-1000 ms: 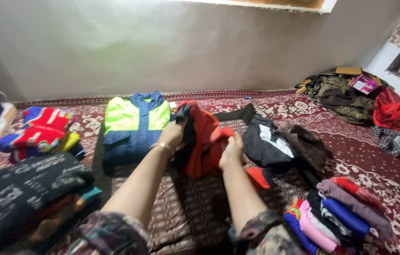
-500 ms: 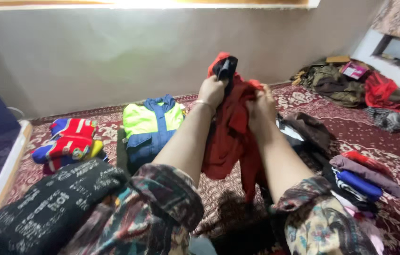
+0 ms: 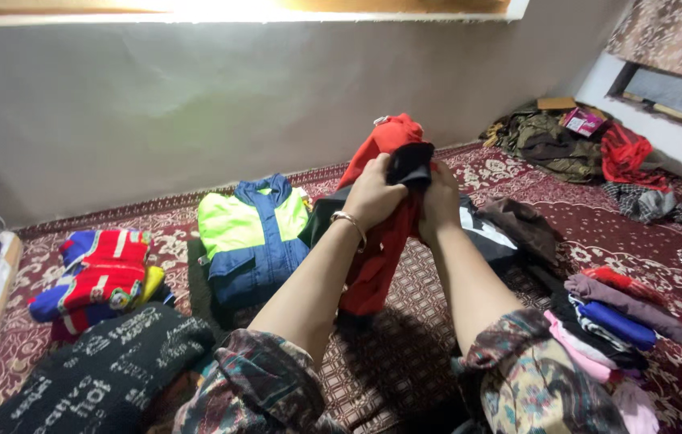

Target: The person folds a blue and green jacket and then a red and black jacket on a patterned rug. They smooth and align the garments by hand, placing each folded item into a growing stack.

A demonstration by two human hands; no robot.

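there, both the left hand [image 3: 373, 195] and right hand [image 3: 440, 199] gripped the red garment [image 3: 381, 233] by its top, fingers clenched, so it hung straight above the carpet [image 3: 405, 337].

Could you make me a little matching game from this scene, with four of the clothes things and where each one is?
1. red garment
2. blue and yellow-green jacket
3. stack of folded clothes
4. olive-green heap

a. far right corner by the wall
b. held up in both hands
c. flat on the carpet, left of the hands
d. near right, beside the right arm

Pairs: 1-b, 2-c, 3-d, 4-a
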